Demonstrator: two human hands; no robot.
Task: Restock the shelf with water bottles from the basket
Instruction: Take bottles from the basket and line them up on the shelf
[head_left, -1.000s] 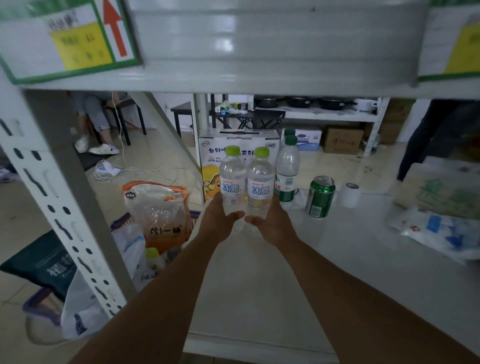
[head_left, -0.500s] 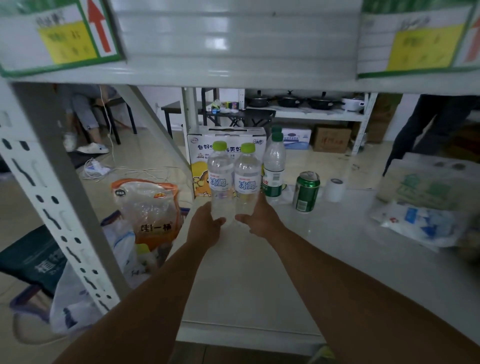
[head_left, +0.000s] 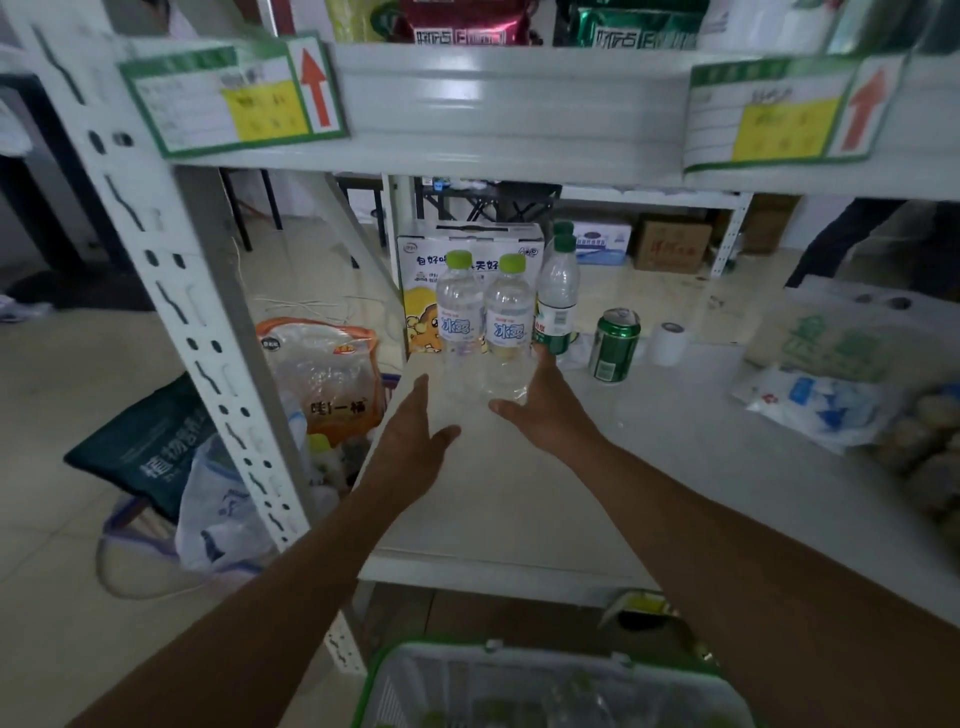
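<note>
- Left hand (head_left: 415, 436): fingers straight, together, holding nothing, just short of the left bottle (head_left: 460, 322).
- Right hand (head_left: 545, 410): thumb and fingers spread loosely by the right bottle (head_left: 509, 332); contact we cannot tell.
- We note both bottles upright, axes vertical, caps up, side by side on the shelf (head_left: 519, 493).
- Basket (head_left: 519, 670) below.

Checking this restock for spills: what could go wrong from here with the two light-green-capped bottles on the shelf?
1. The left bottle stands close to the left edge of the shelf; a nudge from the open left hand could tip it off.
2. The right hand cups the right bottle, close to the dark-green-capped bottle; a careless pull back may topple either, perhaps into the green can.
</note>
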